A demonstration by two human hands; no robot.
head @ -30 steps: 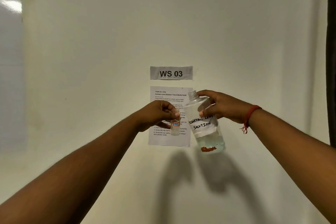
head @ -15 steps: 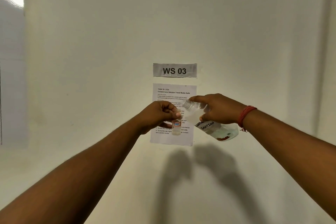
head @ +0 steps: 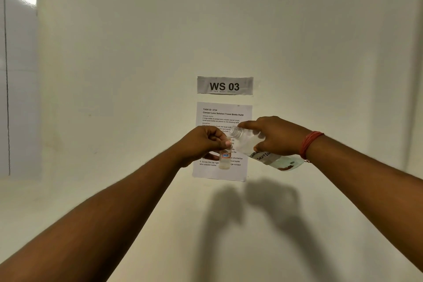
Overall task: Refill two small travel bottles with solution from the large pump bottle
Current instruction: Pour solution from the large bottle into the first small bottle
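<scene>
The small bottle [head: 225,158] hung upright in your left hand's [head: 201,144] pinch at its neck. Beside it, your right hand [head: 278,136] gripped the big bottle [head: 256,146], tipped mouth-first toward it, before the wall sheet [head: 223,112].

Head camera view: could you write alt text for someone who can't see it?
A right hand tips a large clear plastic bottle, uncapped, toward a small clear travel bottle held by the left hand, before a white wall with a printed instruction sheet.
</scene>
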